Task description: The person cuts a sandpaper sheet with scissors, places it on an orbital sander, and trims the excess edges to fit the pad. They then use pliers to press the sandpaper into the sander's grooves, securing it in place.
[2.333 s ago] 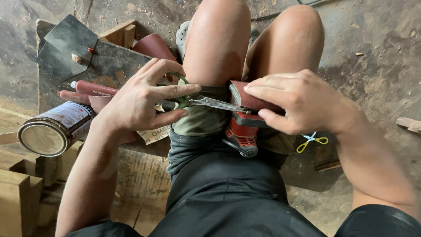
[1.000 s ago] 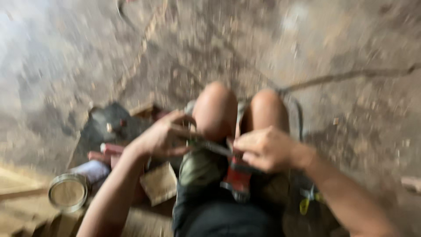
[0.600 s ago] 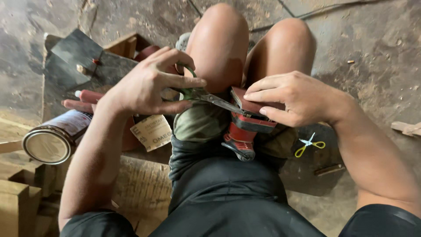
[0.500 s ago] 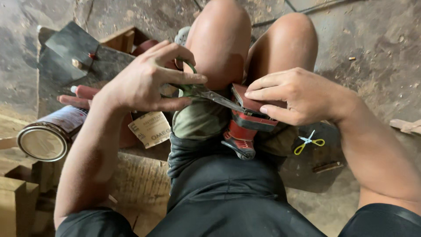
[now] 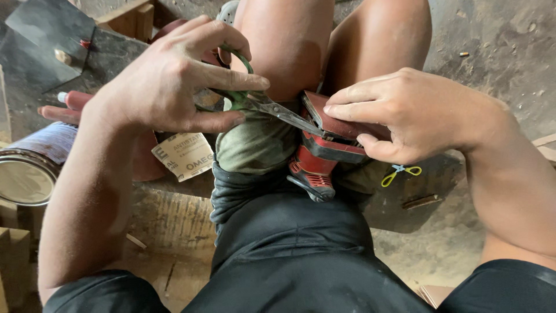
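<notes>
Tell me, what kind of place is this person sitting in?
Probably a rough woodworking or repair workshop. The floor is bare and dusty, an open metal can and wood blocks lie about, and the hands work with scissors on a red power sander.

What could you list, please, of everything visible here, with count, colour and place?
scissors: one, green handles, in the left hand, blades at the sandpaper's edge
sandpaper sheet: one, reddish brown, on the sander under the right hand
sander: one, red and black, between the thighs
tin can: one, metal, far left
sandpaper offcut: one, beige backing, beside the left forearm
small scissors: one, yellow and blue, on the floor at right
left hand: one, gripping the scissors
right hand: one, pressing the sandpaper
</notes>
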### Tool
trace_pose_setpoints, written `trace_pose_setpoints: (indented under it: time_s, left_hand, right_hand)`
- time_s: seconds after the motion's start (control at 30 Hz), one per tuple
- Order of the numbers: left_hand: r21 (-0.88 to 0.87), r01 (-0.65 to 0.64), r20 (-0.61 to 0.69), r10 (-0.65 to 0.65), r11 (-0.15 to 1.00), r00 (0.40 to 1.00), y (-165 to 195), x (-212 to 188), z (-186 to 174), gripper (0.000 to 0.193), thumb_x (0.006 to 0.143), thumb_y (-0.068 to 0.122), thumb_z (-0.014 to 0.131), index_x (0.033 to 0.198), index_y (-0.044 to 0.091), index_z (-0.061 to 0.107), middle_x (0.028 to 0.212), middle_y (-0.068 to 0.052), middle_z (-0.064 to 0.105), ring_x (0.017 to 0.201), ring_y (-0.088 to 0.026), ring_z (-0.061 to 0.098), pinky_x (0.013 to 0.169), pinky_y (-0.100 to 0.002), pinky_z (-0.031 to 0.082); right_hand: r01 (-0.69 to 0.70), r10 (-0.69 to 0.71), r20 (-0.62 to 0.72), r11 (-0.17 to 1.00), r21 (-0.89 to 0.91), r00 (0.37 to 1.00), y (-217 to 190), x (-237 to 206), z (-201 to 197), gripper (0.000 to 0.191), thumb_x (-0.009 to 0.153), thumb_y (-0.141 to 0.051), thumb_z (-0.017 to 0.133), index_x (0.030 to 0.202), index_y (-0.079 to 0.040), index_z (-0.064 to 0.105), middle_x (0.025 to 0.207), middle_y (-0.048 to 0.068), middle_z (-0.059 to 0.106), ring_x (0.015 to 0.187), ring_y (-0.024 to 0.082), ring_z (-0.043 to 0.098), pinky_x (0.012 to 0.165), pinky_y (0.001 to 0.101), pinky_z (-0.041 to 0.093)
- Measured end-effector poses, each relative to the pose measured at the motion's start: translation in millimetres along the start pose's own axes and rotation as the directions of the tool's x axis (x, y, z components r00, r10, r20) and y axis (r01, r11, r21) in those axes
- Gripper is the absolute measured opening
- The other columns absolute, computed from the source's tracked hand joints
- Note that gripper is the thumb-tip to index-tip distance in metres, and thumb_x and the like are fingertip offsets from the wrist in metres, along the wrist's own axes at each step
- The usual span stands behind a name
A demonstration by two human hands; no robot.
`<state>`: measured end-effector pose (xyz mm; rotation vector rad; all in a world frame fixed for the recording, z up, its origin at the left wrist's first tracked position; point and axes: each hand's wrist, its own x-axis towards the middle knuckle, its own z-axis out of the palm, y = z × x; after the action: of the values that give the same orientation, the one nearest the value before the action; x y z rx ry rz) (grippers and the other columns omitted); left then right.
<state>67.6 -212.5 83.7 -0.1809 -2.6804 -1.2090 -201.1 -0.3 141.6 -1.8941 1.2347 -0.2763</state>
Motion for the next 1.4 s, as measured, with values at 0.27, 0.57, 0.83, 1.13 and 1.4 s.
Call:
trace_pose_setpoints:
  time_s: [0.27,0.57,0.83,1.13,1.4]
  left_hand:
    - [-0.037,0.033,-0.014,-0.033,0.999,0.999,3,6,-2,0.047,0.07,0.022,0.092,0.115,0.015,0.08,0.115,-0.013,0.063,0.099,-0.029,0.062,0.087,-0.042,0.053]
    - [-0.075,0.0,-0.021,-0.001,0.997,1.0,-2,10,-1,0.043,0.076,0.019,0.09,0.118,0.014,0.079,0.117,-0.014,0.064,0.101,-0.029,0.063,0.085,-0.042,0.054]
    - [-0.032,-0.014,-0.029,0.013,0.999,0.999,-3,8,-1,0.045,0.074,0.021,0.091,0.117,0.013,0.079,0.113,-0.014,0.066,0.098,-0.03,0.064,0.08,-0.043,0.053]
    - [-0.033,-0.018,-0.026,0.017,0.999,1.0,-4,7,-2,0.046,0.074,0.023,0.09,0.117,0.011,0.079,0.114,-0.016,0.066,0.098,-0.031,0.065,0.078,-0.043,0.054]
    - [-0.091,0.02,-0.001,-0.02,0.996,1.0,-8,3,5,0.046,0.079,0.025,0.089,0.121,0.01,0.078,0.116,-0.018,0.067,0.095,-0.031,0.068,0.073,-0.041,0.056]
  right_hand:
    - [0.006,-0.007,-0.034,1.0,-0.016,0.999,-3,2,5,0.039,0.075,-0.008,0.073,0.113,0.0,0.071,0.114,0.013,0.074,0.094,0.033,0.072,0.078,0.039,0.059]
    - [0.063,-0.067,-0.072,0.996,-0.058,0.995,4,-2,12,0.038,0.078,-0.005,0.071,0.114,0.005,0.068,0.115,0.016,0.072,0.102,0.033,0.072,0.083,0.0395,0.06]
    - [0.027,-0.036,-0.108,0.996,-0.086,0.993,5,-4,19,0.041,0.077,-0.004,0.072,0.117,0.005,0.068,0.116,0.016,0.072,0.104,0.033,0.071,0.085,0.0399,0.06]
    - [-0.103,0.103,-0.005,0.994,0.038,0.995,7,-4,12,0.042,0.081,-0.013,0.076,0.121,-0.003,0.07,0.121,0.011,0.073,0.103,0.031,0.071,0.085,0.0374,0.058]
    - [-0.17,0.164,0.077,0.982,0.08,0.983,15,-1,12,0.044,0.075,-0.012,0.076,0.118,-0.005,0.073,0.123,0.011,0.073,0.093,0.03,0.073,0.078,0.0364,0.059]
